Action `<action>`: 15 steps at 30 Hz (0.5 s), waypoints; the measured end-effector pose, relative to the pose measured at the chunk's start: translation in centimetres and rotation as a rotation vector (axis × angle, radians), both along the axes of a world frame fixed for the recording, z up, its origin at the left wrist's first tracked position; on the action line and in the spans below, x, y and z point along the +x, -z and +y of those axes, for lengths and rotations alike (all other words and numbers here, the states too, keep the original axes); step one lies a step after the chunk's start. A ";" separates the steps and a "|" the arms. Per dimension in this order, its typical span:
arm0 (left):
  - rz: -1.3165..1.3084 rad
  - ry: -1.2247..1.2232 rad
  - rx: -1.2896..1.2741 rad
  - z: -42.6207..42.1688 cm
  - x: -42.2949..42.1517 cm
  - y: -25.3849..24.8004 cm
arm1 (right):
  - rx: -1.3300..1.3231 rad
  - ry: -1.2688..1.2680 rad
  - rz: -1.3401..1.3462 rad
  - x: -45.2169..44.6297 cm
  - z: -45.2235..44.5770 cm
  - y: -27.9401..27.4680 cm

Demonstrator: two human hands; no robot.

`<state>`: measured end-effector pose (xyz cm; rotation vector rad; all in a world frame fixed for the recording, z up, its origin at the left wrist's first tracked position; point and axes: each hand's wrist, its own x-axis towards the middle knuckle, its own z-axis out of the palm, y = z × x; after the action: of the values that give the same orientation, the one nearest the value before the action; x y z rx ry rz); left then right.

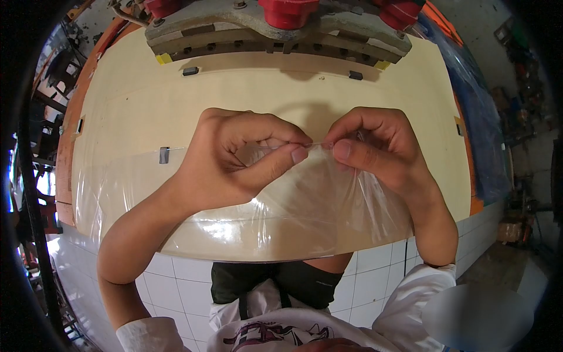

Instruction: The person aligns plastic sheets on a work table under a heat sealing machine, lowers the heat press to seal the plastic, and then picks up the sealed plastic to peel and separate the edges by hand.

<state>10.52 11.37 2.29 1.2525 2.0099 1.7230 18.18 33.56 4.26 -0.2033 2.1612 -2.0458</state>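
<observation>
A clear plastic sheet (pixel 234 226) lies over the near part of the cream-coloured work surface and hangs toward its front edge. My left hand (pixel 246 149) pinches the upper edge of the sheet between thumb and forefinger near the middle. Close beside it, on the right, my right hand (pixel 378 146) pinches the same edge, with a small gap between the two sets of fingertips. Beneath my right hand the plastic is gathered in folds. At the left, a small dark grey piece (pixel 164 155) sits at the sheet's edge.
A heavy metal press head (pixel 275 44) with red knobs (pixel 287 13) spans the back. Two small black blocks (pixel 190 71) (pixel 355 75) lie before it. Blue plastic (pixel 475 117) hangs along the right side of the work surface (pixel 129 111).
</observation>
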 end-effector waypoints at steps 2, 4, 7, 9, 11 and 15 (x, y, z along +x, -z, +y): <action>0.008 0.004 -0.005 0.0 0.0 0.0 | -0.003 -0.002 -0.002 0.0 0.0 0.0; 0.010 0.005 -0.003 0.0 0.0 0.0 | 0.022 0.005 0.005 0.0 0.0 0.0; 0.013 0.006 -0.003 0.0 -0.1 0.0 | 0.020 0.000 0.007 0.0 0.0 0.1; 0.014 0.005 -0.007 0.0 -0.1 0.0 | 0.014 -0.004 0.007 0.0 0.1 0.1; 0.027 0.009 -0.009 -0.1 -0.1 0.0 | 0.008 -0.007 0.007 0.0 0.0 0.1; 0.024 0.016 -0.015 -0.1 -0.1 0.1 | -0.001 -0.002 0.011 0.0 0.0 0.2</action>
<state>10.40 11.31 2.22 1.2874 2.0170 1.6897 18.16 33.57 4.11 -0.2173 2.1649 -2.0497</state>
